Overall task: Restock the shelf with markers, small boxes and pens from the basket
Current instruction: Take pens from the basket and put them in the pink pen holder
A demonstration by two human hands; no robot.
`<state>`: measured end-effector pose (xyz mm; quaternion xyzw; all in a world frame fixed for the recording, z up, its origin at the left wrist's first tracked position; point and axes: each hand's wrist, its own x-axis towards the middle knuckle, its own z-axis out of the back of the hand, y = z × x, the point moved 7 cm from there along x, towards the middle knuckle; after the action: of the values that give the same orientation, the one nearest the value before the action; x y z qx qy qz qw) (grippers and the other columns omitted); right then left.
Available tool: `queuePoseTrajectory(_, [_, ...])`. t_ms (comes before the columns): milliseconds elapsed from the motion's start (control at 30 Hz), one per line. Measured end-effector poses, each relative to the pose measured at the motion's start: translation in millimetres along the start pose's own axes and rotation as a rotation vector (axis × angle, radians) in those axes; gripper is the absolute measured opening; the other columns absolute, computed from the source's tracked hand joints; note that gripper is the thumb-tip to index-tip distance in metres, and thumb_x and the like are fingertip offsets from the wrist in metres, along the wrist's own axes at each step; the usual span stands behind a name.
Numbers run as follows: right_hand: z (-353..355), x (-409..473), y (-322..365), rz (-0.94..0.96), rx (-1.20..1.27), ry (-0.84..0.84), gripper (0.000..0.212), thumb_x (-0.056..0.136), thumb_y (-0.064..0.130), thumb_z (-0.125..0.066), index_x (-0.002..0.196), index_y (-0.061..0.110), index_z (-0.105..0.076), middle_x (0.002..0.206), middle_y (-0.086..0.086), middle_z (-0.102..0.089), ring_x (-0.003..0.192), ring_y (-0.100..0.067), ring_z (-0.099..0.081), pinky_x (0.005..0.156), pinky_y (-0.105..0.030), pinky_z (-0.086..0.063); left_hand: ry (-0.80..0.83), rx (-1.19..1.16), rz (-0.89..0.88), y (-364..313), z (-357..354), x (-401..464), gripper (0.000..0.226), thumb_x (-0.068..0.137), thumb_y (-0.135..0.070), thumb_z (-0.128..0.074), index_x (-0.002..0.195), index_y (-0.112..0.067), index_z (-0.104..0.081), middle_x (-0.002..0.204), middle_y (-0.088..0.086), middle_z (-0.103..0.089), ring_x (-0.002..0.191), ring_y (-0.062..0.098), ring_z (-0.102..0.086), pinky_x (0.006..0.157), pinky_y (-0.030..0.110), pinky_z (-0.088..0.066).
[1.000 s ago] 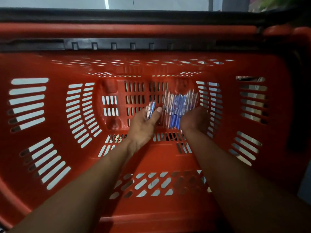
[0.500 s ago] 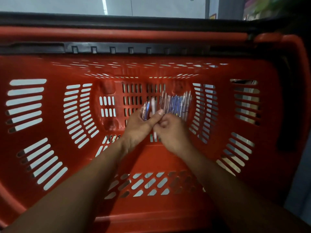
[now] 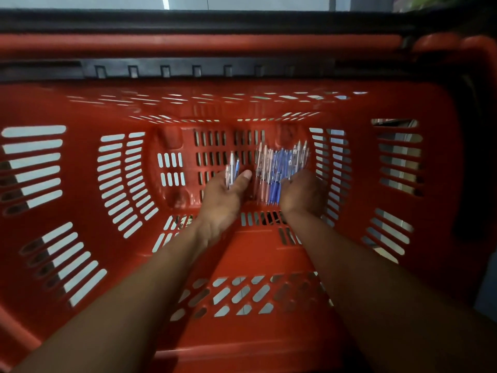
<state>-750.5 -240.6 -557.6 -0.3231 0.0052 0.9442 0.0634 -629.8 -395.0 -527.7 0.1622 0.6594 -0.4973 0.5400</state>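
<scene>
The left hand (image 3: 227, 196) pinches a few pens (image 3: 232, 170); the right hand (image 3: 302, 195) curls over the loose pile (image 3: 279, 170) on the basket (image 3: 80, 238) floor (blurred). Thin pens could slip through the slots.

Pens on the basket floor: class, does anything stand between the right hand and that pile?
Nothing visible does. The right hand already rests against the pens on the basket floor.
</scene>
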Motion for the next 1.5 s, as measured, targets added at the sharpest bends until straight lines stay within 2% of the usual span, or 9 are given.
queuePoseTrajectory(267, [18,-15,-3,0.087,0.133,0.0,0.016,0.099,0.027,-0.061,0.095,0.013,-0.067,0.085,-0.001,-0.067,0.079,-0.02,-0.066,0.056,-0.024,-0.039,0.012,0.034,-0.004,-23,-2,-25,0.033,0.102,-0.052,-0.058,0.118,-0.026,-0.069,0.115,-0.008,-0.074,0.105,0.002,-0.067,0.1,0.033,-0.054])
queuePoseTrajectory(400, [53,-46,2,0.136,0.313,0.083,0.012,0.1,0.026,-0.063,0.092,0.017,-0.066,0.085,0.005,-0.067,0.076,-0.014,-0.064,0.059,-0.022,-0.042,0.024,0.056,-0.002,-40,3,-44,0.053,0.098,-0.059,-0.06,0.123,-0.013,-0.065,0.088,0.004,-0.075,0.07,-0.001,-0.051,0.076,0.045,-0.062])
queuePoseTrajectory(467, [75,-64,4,0.15,0.436,0.119,0.004,0.097,0.023,-0.068,0.096,0.019,-0.069,0.086,0.006,-0.07,0.077,-0.013,-0.067,0.065,-0.022,-0.048,0.031,0.059,0.002,-58,4,-63,0.05,0.099,-0.052,-0.064,0.12,-0.006,-0.065,0.073,0.002,-0.07,0.101,0.017,-0.05,0.063,0.034,-0.063])
queuePoseTrajectory(500, [88,-74,7,0.158,0.482,0.135,0.002,0.095,0.022,-0.071,0.094,0.022,-0.069,0.084,0.009,-0.071,0.077,-0.013,-0.068,0.07,-0.025,-0.053,0.029,0.065,-0.013,-70,5,-74,0.04,0.1,-0.043,-0.066,0.114,-0.005,-0.066,0.06,-0.004,-0.065,0.049,0.009,-0.061,0.051,0.023,-0.056])
queuePoseTrajectory(567, [115,-94,10,0.161,0.539,0.16,0.017,0.09,0.021,-0.076,0.088,0.03,-0.062,0.077,0.015,-0.068,0.075,-0.014,-0.071,0.075,-0.034,-0.059,0.033,0.114,-0.04,-95,6,-100,0.017,0.102,-0.024,-0.067,0.094,-0.009,-0.067,0.045,-0.015,-0.054,0.038,-0.001,-0.04,0.041,0.015,-0.038])
queuePoseTrajectory(900, [286,-213,33,0.284,0.908,0.223,0.01,0.097,0.019,-0.07,0.088,0.02,-0.065,0.07,0.0,-0.073,0.061,-0.02,-0.072,0.068,-0.052,-0.064,0.088,0.41,-0.326,-211,20,-264,0.013,0.092,-0.02,-0.079,0.08,-0.019,-0.073,0.069,0.001,-0.073,0.052,0.01,-0.058,0.05,0.024,-0.046])
queuePoseTrajectory(1033, [353,-263,33,0.37,0.966,0.144,0.008,0.096,0.016,-0.072,0.088,0.015,-0.071,0.071,-0.001,-0.074,0.064,-0.017,-0.073,0.067,-0.041,-0.063,0.052,0.485,-0.466,-241,32,-322,0.013,0.093,-0.033,-0.078,0.084,-0.025,-0.074,0.073,-0.001,-0.074,0.063,0.02,-0.07,0.059,0.044,-0.057])
queuePoseTrajectory(1367, [441,-370,-2,0.299,1.16,-0.189,0.015,0.08,0.036,-0.081,0.08,0.023,-0.072,0.075,0.001,-0.077,0.073,-0.018,-0.077,0.076,-0.052,-0.063,0.131,0.717,-0.886,-319,37,-449,0.029,0.094,-0.031,-0.074,0.072,-0.048,-0.069,0.067,-0.023,-0.067,0.061,-0.004,-0.061,0.052,0.018,-0.04])
queuePoseTrajectory(1500, [455,-420,-26,0.235,1.215,-0.365,0.012,0.088,0.022,-0.079,0.081,0.025,-0.071,0.078,0.004,-0.076,0.076,-0.011,-0.075,0.077,-0.045,-0.063,0.231,0.819,-1.009,-324,32,-486,0.021,0.097,-0.046,-0.07,0.084,-0.029,-0.07,0.076,-0.012,-0.071,0.064,0.002,-0.064,0.055,0.028,-0.048])
